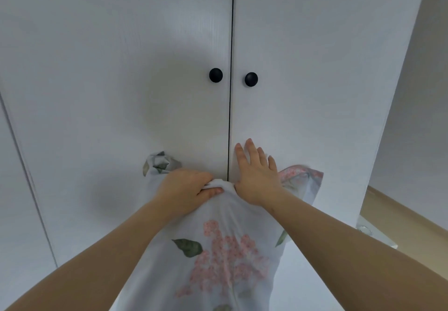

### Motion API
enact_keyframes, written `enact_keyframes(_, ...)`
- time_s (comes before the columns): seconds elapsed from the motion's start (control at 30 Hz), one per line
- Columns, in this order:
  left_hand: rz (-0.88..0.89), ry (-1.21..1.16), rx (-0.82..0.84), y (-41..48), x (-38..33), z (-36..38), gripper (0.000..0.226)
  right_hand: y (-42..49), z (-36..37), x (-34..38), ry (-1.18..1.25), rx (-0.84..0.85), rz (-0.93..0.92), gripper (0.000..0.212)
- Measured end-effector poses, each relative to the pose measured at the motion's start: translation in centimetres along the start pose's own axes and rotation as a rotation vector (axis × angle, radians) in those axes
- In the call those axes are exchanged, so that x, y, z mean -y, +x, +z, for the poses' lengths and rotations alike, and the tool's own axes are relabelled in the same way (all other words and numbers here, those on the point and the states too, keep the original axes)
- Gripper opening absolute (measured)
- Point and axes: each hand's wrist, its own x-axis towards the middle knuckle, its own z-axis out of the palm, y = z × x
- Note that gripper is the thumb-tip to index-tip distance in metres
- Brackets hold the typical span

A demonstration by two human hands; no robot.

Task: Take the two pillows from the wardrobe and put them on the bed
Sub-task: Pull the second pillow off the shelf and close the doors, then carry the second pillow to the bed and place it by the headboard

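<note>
A white pillow (218,257) with pink flowers and green leaves hangs in front of me, low in the view. My left hand (186,189) is shut on its bunched top edge. My right hand (257,177) lies flat with fingers spread against the right wardrobe door (315,80), its thumb touching the pillow's top edge. Both white wardrobe doors are shut, with the left door (121,80) and two black knobs (215,75) above my hands. Whether a second pillow sits behind the first I cannot tell; floral corners (303,179) stick out on both sides.
A beige floor (397,213) and a white wall show at the right past the wardrobe's side. A small white object with a metal ring (366,229) lies at the wardrobe's lower right corner. Another white panel (14,189) stands at far left.
</note>
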Motion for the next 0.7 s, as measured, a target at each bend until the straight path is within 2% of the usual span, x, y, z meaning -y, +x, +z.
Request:
enact_keyframes(0.13,-0.073,-0.117,0.053,0.1,0.7,0.8,0.056,1.1,0.5,0.1,-0.020,0.000,0.011,0.078)
enact_keyframes(0.33,-0.115,-0.114,0.138,0.5,0.9,1.0,0.033,1.3,1.0,0.3,-0.029,-0.020,0.022,0.077)
enact_keyframes(0.57,-0.119,-0.229,0.168,0.6,-0.3,0.9,0.037,1.1,0.1,-1.2,0.019,0.044,-0.037,0.079)
enact_keyframes(0.7,-0.118,-0.293,0.151,0.3,-1.5,1.4,0.031,0.0,0.5,-2.7,0.161,0.057,-0.029,0.049)
